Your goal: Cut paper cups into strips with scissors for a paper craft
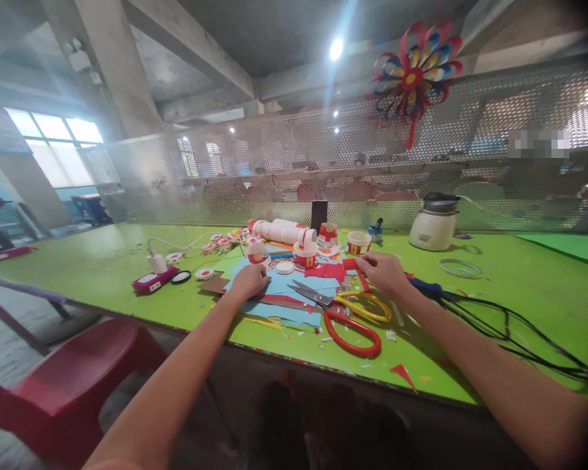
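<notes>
Red paper strip (353, 266) sits pinched between the fingers (367, 264) of the right hand (383, 273), held just above the heap of blue and red paper sheets (294, 287) on the green tabletop (102, 267). The left hand (249, 281) lies flat, fingers spread narrow and pressing the blue sheets down, holding nothing. Directly below the right fingers lie two pairs of scissors (353, 313), one red-handled and one yellow-handled, blades pointing toward the left hand; a careless sweep of either wrist could catch a blade or knock the scissors off the near edge. Beyond the fingers stand small paper cups (306, 253), close enough to tip if the strip is lifted quickly. A black cable (509, 329) trails right of the right forearm and could snag it.
</notes>
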Tool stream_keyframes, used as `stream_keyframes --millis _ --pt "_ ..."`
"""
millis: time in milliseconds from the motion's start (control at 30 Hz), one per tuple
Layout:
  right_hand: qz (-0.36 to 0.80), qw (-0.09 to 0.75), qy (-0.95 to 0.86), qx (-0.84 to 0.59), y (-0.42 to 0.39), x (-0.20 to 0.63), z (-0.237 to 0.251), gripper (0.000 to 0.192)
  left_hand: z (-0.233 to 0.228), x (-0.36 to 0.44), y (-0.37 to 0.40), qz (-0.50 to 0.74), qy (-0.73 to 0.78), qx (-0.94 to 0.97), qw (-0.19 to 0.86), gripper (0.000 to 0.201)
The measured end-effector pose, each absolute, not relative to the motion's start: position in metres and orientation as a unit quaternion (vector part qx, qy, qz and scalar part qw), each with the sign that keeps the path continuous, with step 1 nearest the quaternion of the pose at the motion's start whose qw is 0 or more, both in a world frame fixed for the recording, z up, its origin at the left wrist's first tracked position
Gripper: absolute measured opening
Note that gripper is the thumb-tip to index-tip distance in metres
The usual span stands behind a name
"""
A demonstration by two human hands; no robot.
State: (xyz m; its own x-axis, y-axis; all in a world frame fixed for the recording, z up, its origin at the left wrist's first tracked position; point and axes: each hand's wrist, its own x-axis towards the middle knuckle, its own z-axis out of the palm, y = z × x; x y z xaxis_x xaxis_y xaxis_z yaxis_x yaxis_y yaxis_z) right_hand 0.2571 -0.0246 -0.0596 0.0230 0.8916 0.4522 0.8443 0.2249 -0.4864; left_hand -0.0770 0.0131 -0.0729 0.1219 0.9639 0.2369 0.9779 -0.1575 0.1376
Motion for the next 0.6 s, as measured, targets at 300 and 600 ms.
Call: stream_keyframes --millis 300,600 --pt "0.03 0.379 -0.707 -0.596 -0.023 0.2577 -0.0623 0.024 -0.0717 -0.0762 0.0127 -0.136 -0.64 -0.756 0.021 0.019" --pt "0.021 0.388 -0.713 -0.583 -0.0197 0.261 -0.0657 0.023 -0.0728 -0.0775 0.0122 -0.135 -0.638 -0.758 0.024 0.021"
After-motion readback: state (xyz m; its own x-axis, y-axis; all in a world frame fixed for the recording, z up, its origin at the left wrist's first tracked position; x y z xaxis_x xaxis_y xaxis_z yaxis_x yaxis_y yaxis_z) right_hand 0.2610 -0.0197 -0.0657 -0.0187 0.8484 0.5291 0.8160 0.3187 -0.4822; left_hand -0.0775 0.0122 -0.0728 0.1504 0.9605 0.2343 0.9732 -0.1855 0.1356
